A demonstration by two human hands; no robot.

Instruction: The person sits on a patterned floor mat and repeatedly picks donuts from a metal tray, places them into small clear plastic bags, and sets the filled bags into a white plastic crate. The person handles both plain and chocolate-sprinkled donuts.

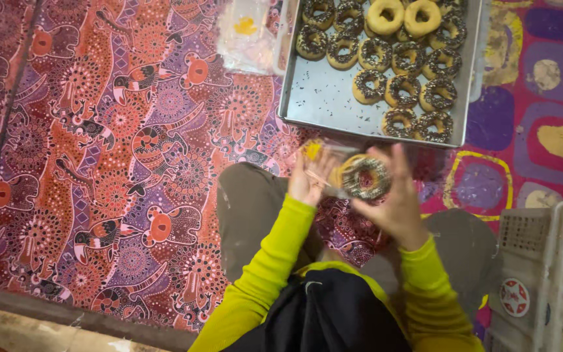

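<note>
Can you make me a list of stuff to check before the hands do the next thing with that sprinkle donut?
1. Donut held by both hands: ok, the left hand and right hand are on either side of it.
2. Clear plastic bag around the donut: cannot tell, it is blurred.
3. More donuts in the metal tray: ok, many sprinkled, two plain.
4. Bare space in the tray: ok, its near left part is bare.
5. Spare bags nearby: ok, a pile lies left of the tray.
6. White crate within reach: ok, likely, it sits by the right knee.
</note>
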